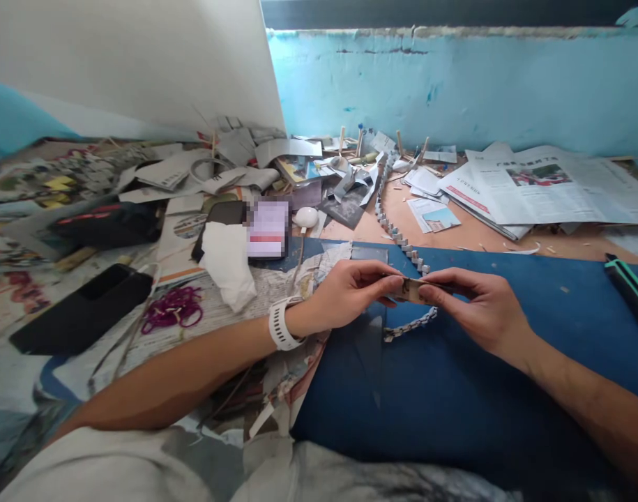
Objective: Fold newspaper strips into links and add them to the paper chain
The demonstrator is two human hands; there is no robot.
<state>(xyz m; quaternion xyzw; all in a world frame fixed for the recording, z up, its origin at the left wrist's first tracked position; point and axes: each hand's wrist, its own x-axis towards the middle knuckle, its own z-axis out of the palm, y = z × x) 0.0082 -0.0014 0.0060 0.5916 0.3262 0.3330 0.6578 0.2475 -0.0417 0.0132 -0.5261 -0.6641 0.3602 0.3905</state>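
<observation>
Between both hands, above a blue mat (486,390), is a small folded paper strip (413,290), brownish with dark print. My left hand (358,293), with a white watch (283,324) on its wrist, pinches the strip's left end. At the right end, the fingers and thumb of my right hand (470,300) are closed on it. A zigzag chain of folded paper links (397,237) runs from the back of the table to behind my hands, and its near end (407,326) shows below them on the mat. My hands hide the part in between.
Newspapers (553,185) lie at the back right, and paper scraps (350,181) pile up along the wall. To the left are a purple string bundle (173,310), a black case (83,307) and a white charger (305,220). A green-black cutter (629,286) is at the right.
</observation>
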